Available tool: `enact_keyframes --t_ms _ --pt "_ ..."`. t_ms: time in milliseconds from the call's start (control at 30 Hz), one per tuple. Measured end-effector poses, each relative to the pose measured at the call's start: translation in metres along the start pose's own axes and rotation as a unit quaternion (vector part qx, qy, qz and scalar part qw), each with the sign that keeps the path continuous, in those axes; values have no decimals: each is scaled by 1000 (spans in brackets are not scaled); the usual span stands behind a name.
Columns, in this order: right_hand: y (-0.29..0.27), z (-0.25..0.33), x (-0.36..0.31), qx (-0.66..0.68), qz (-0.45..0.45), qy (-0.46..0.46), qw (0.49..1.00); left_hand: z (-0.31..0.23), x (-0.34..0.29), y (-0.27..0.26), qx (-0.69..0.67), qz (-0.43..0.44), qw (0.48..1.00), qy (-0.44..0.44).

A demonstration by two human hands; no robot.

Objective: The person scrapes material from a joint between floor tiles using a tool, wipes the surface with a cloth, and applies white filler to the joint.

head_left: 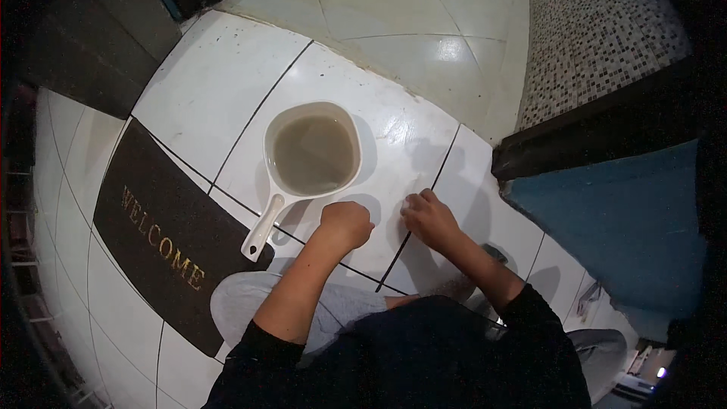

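A white water dipper [269,148] with a long handle stands upright on the white tiled floor, holding cloudy greyish water [314,155]. Just below its bowl, to the right of the handle, my left hand [348,225] is closed in a fist, apart from the dipper. Its fingertips are turned away, so whatever it may hold is hidden. Further right, over a tile joint, my right hand [429,218] has its fingers curled together. Anything between those fingers is too small to make out. The two hands are a short gap apart.
A dark doormat [163,235] lies at the left, under the tip of the dipper's handle. Beyond a step edge is a duller tiled floor [379,0]. A mosaic wall [598,38] and a blue panel [613,212] stand at the right. My legs are folded close by.
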State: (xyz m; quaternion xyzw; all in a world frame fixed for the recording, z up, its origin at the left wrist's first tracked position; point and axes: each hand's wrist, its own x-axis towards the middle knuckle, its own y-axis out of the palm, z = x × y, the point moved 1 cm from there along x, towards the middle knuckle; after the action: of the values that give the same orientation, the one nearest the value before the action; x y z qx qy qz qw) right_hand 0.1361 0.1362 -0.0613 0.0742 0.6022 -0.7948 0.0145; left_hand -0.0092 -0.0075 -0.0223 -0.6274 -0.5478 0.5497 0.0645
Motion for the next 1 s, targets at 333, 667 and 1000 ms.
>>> enact_keyframes --t_ms 333,667,1000 --pt "1 -3 -3 46 -41 -11 998 1 -3 -4 -1 -5 1000 0" --pt "14 7 -1 45 -51 -28 997 -4 -4 -9 -6 0 1000 -14" --pt "6 8 30 30 -70 -57 995 1 -6 -9 -18 -14 1000 -1"
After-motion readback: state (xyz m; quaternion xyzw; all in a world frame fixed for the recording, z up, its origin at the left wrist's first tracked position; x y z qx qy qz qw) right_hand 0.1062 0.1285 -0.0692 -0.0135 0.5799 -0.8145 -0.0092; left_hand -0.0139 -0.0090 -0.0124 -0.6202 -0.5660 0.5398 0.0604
